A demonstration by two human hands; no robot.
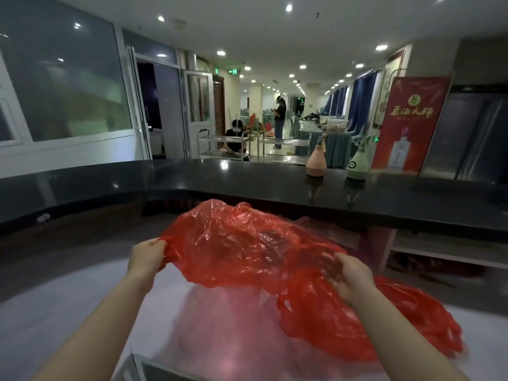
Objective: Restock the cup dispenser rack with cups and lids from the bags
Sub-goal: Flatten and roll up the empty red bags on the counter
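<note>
The red plastic bag hangs crumpled in the air in front of the person, stretched between both hands above a pale work surface that glows pink beneath it. At the left end, the left hand pinches the bag's edge, fingers curled around a gathered bit of film, so the bag billows away to the right of that hold. At the right end, the right hand is against the plastic with fingers fanned out; whether it actually clasps the film I cannot tell. A second heap of red plastic lies on the surface below and right of that hand. Beyond, a dark glossy counter carries a pink spray bottle and, well to its right, a green spray bottle.
</note>
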